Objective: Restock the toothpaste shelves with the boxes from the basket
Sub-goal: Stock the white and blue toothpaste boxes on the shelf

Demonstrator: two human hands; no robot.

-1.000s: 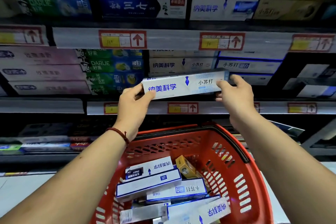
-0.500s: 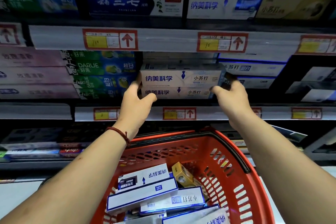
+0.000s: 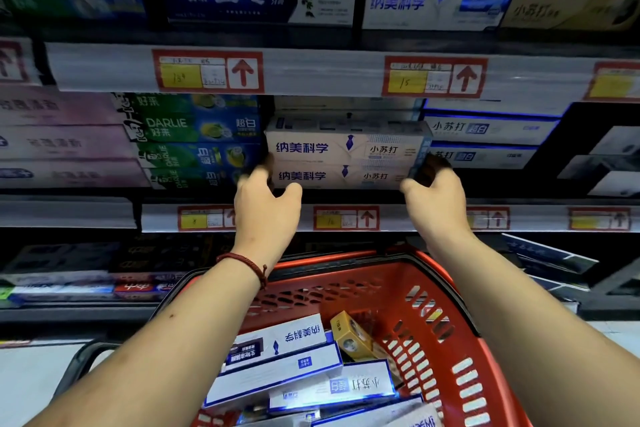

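Nearest: red basket (image 3: 398,288), lower edge cut off by the frame. Loose boxes (image 3: 301,367) lay in it, white with blue edging, flat and crossing each other at angles, print upside down to the camera. A small gold box (image 3: 349,336) stood tilted among them.

Both forearms reached up over the basket; a red cord bracelet (image 3: 247,262) sat on the left wrist.

Left hand (image 3: 266,208) and right hand (image 3: 438,199) were raised to the middle shelf (image 3: 433,218), one at each end of a two-high stack. The top box (image 3: 346,146) was long and white, with blue characters at the left, a small blue tie emblem in the middle and a pale dotted panel at the right. It lay flat on a matching lower box (image 3: 339,177), long axis running left to right along the shelf front, printed face outward.

Left fingers (image 3: 262,165) curled at the stack's left end, right fingers (image 3: 434,166) at its right end, thumbs under the lower box. The fingertips were dark and smeared; could not tell whether they gripped the boxes or only touched them.

Beside the stack, to the left: green Darlie boxes (image 3: 197,128). Price tags (image 3: 346,218) on the shelf edge were too blurred to read. The upper shelf rows were cut off at the top.
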